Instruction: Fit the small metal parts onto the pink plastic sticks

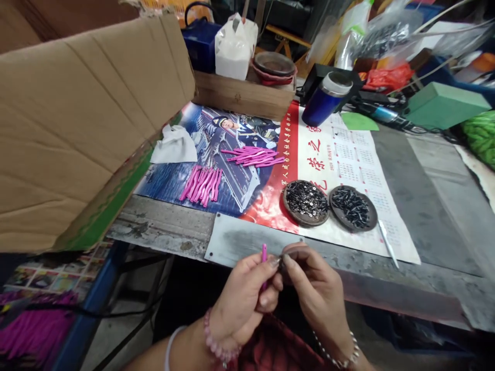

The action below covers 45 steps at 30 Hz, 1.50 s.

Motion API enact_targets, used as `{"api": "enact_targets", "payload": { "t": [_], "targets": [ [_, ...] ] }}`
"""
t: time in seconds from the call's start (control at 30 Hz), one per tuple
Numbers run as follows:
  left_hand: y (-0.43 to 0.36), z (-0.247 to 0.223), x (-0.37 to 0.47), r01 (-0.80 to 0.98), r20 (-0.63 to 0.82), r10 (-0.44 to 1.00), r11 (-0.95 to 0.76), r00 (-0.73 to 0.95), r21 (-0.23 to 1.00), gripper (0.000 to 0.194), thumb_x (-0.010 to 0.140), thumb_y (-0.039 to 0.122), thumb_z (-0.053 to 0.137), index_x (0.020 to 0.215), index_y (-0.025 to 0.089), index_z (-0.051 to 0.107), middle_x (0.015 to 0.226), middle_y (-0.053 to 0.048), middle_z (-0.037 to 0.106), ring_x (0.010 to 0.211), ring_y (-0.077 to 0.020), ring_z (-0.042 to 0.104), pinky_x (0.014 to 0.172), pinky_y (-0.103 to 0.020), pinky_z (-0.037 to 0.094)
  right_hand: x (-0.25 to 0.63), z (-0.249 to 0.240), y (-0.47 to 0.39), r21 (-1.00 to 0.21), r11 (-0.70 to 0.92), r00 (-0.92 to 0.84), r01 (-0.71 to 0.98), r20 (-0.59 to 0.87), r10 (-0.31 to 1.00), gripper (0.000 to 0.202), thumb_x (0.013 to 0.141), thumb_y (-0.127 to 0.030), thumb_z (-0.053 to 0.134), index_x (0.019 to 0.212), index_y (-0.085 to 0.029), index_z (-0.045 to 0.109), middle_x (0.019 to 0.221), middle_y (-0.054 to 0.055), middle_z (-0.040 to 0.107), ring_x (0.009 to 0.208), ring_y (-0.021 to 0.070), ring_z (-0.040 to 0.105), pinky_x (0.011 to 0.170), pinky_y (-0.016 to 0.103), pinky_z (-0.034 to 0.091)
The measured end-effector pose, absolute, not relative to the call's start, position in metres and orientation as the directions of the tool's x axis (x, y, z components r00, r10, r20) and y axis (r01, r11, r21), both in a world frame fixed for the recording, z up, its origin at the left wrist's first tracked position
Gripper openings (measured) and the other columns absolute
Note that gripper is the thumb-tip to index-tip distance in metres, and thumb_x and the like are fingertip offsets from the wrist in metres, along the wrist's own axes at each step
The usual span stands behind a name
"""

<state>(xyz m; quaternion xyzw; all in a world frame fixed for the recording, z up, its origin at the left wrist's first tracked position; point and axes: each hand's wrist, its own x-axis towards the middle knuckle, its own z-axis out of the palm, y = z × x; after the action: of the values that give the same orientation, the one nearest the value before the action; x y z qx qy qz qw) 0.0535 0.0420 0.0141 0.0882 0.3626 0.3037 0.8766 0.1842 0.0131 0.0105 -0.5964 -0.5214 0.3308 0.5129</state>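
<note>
Cluttered workshop goods line the far side of a worn grey desk (166, 226), where a printed calendar sheet (270, 219) lies under the small parts. Near the desk's front edge, the left hand (242, 296) has a slim pink piece (264, 253) pinched upright between thumb and fingers. The right hand (319, 288) is closed to a narrow pinch, its fingertips meeting the left thumb tip around something small and dark (284, 262), too hidden to identify.

Fine work like this would go best with the pink piece held firmly and the left wrist quiet, leaving the small adjustments to the right fingertips. A light pinch should suit so tiny a part; squeezing hard could make it spring away. Keeping both hands over the pale metal plate (224, 239) would be safer, since a dropped part could fall past the edge. Two round bowls of dark metal bits, the left bowl (309, 223) and right bowl (374, 214), sit within easy reach beyond.
</note>
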Motion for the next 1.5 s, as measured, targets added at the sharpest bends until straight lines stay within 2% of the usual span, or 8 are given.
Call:
{"api": "enact_targets", "payload": {
  "t": [0.17,0.3,0.47,0.7,0.8,1.03,1.23,1.5],
  "targets": [
    [0.049,0.014,0.053,-0.499,-0.588,0.553,0.822,0.589,0.274,0.031,0.074,0.029,0.086,0.078,0.011,0.061,0.064,0.001,0.063,0.038,0.0024,0.037,0.038,-0.012,0.021,0.185,0.008,0.018,-0.943,0.091,0.242,0.32,0.174,0.955,0.016,0.101,-0.021,0.052,0.09,-0.022,0.064,0.081,0.0,0.064,0.07,0.012,0.061,0.065,0.019,0.05],
    [0.051,0.016,0.053,-0.502,-0.584,0.543,0.828,0.603,0.25,0.029,0.073,0.027,0.087,0.079,0.01,0.065,0.065,0.0,0.065,0.038,0.0029,0.038,0.038,-0.011,0.021,0.189,0.01,0.016,-0.936,0.119,0.226,0.332,0.201,0.953,0.018,0.102,-0.021,0.048,0.096,-0.022,0.065,0.086,0.002,0.064,0.074,0.0135,0.062,0.068,0.021,0.051],
    [0.052,0.018,0.052,-0.501,-0.588,0.525,0.836,0.616,0.222,0.034,0.068,0.028,0.091,0.076,0.011,0.063,0.061,0.003,0.062,0.036,0.0035,0.036,0.037,-0.011,0.02,0.192,0.011,0.013,-0.925,0.147,0.149,0.349,0.21,0.966,0.008,0.096,-0.02,0.061,0.103,-0.024,0.064,0.094,0.004,0.064,0.088,0.0175,0.063,0.075,0.025,0.052],
    [0.052,0.017,0.047,-0.5,-0.597,0.501,0.846,0.627,0.185,0.038,0.065,0.029,0.093,0.081,0.013,0.062,0.062,0.004,0.061,0.035,0.0038,0.036,0.037,-0.011,0.018,0.186,0.006,0.015,-0.938,0.153,0.16,0.31,0.21,0.965,0.008,0.093,-0.018,0.065,0.099,-0.023,0.063,0.091,0.004,0.062,0.086,0.0176,0.06,0.073,0.026,0.051],
    [0.052,0.018,0.044,-0.484,-0.565,0.517,0.846,0.643,0.224,0.039,0.067,0.032,0.092,0.08,0.013,0.061,0.061,0.006,0.057,0.035,0.0039,0.034,0.038,-0.012,0.017,0.185,0.006,0.016,-0.95,0.15,0.148,0.275,0.196,0.969,0.009,0.092,-0.019,0.067,0.099,-0.024,0.064,0.092,0.002,0.062,0.087,0.0166,0.06,0.073,0.025,0.051],
    [0.051,0.017,0.04,-0.419,-0.523,0.612,0.79,0.593,0.448,0.038,0.076,0.041,0.085,0.079,0.014,0.059,0.059,0.01,0.047,0.038,0.0026,0.033,0.041,-0.015,0.019,0.182,0.01,0.017,-0.957,0.139,0.113,0.256,0.172,0.979,0.006,0.091,-0.02,0.069,0.096,-0.023,0.066,0.089,0.002,0.061,0.084,0.0168,0.059,0.073,0.026,0.051],
    [0.051,0.015,0.04,-0.427,-0.542,0.625,0.78,0.561,0.457,0.035,0.075,0.04,0.083,0.077,0.014,0.059,0.064,0.005,0.056,0.037,0.002,0.034,0.041,-0.017,0.018,0.182,0.01,0.018,-0.961,0.118,0.1,0.25,0.146,0.984,0.007,0.092,-0.018,0.067,0.097,-0.023,0.067,0.089,0.002,0.062,0.084,0.0161,0.06,0.074,0.025,0.051],
    [0.052,0.02,0.037,-0.388,-0.559,0.689,0.723,0.461,0.572,0.03,0.078,0.038,0.079,0.074,0.013,0.063,0.065,0.001,0.062,0.039,0.0011,0.037,0.041,-0.016,0.02,0.181,0.01,0.018,-0.949,0.136,0.102,0.283,0.171,0.98,0.01,0.095,-0.015,0.062,0.098,-0.024,0.065,0.089,0.001,0.063,0.083,0.014,0.06,0.073,0.022,0.051]
  ]
}}
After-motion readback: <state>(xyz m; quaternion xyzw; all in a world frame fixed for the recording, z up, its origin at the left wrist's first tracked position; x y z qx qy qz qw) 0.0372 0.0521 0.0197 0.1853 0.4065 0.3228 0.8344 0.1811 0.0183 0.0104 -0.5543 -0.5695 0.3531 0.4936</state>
